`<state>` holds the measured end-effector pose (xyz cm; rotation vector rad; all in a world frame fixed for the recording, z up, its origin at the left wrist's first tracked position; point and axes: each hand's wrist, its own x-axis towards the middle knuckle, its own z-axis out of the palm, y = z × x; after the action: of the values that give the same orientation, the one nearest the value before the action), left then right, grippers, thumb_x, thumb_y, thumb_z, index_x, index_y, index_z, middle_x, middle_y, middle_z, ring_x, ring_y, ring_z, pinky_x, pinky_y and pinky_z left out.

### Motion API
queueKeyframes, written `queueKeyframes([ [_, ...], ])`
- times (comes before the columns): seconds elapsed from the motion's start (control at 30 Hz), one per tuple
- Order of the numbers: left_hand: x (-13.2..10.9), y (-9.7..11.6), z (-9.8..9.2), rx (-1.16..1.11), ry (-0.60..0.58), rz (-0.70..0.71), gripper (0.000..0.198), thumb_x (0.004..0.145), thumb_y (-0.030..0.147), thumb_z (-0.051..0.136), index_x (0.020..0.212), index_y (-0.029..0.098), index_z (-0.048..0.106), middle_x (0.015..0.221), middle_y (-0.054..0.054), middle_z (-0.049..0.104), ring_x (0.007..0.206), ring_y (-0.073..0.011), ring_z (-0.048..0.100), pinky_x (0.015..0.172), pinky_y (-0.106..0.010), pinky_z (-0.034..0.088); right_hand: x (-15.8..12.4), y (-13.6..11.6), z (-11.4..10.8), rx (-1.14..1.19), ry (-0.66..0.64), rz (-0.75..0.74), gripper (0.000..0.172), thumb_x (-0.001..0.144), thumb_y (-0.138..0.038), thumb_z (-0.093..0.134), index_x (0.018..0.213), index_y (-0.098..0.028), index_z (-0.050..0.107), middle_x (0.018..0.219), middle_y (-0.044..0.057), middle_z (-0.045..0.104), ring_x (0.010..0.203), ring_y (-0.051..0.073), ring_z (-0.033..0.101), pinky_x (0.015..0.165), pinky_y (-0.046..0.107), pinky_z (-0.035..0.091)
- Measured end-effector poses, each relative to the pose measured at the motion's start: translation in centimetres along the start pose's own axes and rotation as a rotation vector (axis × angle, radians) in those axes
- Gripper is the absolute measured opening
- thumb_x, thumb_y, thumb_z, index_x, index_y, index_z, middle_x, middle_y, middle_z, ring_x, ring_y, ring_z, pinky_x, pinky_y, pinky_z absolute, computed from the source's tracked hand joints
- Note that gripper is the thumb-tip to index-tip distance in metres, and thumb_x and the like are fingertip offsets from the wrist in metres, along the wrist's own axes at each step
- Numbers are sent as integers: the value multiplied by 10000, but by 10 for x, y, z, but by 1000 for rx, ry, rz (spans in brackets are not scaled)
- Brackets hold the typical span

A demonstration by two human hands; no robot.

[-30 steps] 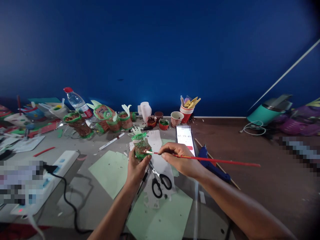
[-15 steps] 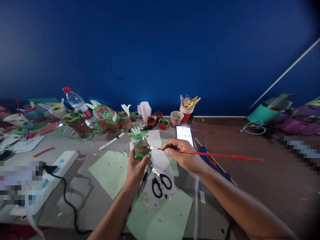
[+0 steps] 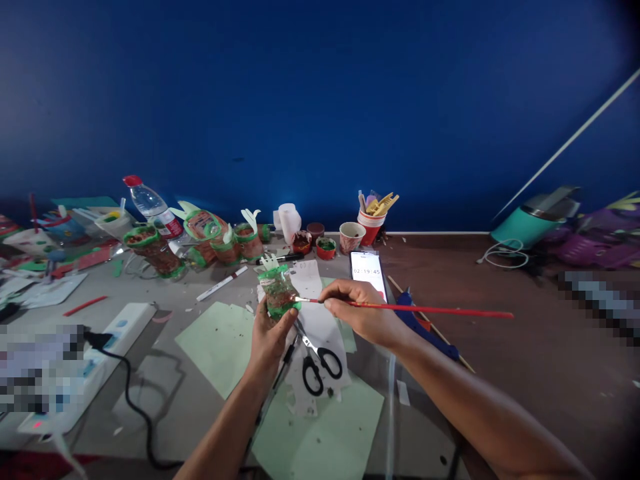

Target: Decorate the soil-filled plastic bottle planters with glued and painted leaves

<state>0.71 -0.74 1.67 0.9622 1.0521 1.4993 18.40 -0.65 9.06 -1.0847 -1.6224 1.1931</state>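
My left hand point(image 3: 270, 333) is closed around the lower part of a small plastic cup point(image 3: 278, 293), painted brown with green edges and pale paper strips sticking up at its top. Pinched in my right hand point(image 3: 355, 308) is a long red paintbrush point(image 3: 430, 309), held almost level. Its bristle tip meets the right side of the cup. Beneath the hands, black-handled scissors point(image 3: 319, 363) lie on white paper point(image 3: 325, 330) and pale green sheets point(image 3: 320, 433). Small cups of brown paint point(image 3: 301, 244) and green paint point(image 3: 326, 248) stand behind the hands.
A phone point(image 3: 365, 270) showing a timer lies behind my right hand. Several similar painted pots point(image 3: 225, 248) and a water bottle point(image 3: 155, 210) stand at the back left. A power strip point(image 3: 95, 367) lies left, a blue glue gun point(image 3: 425, 327) right, and a paper cup with tools point(image 3: 371, 227) behind.
The paintbrush has shifted slightly left and its rear end has risen a little. The cup appears tilted slightly differently in my left hand. The whole view has moved slightly.
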Motion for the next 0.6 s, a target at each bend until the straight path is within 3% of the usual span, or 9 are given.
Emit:
queueKeyframes([
  [0.43,-1,1,-1,-13,-22,13,446,655,339,778,1033,179,602,977,-54,689,878,-194,632,742,-262,469,2,2,-5,-24,48,5,130,766,-217,532,798,-155,641,616,-31,521,531,82,396,496,217,295],
  [0.6,0,0,-1,-25,-25,0,455,647,332,784,1041,189,606,967,-48,695,872,-195,636,742,-263,469,2,2,-5,-1,8,9,126,767,-216,534,790,-153,640,614,-29,517,530,82,398,497,218,297],
])
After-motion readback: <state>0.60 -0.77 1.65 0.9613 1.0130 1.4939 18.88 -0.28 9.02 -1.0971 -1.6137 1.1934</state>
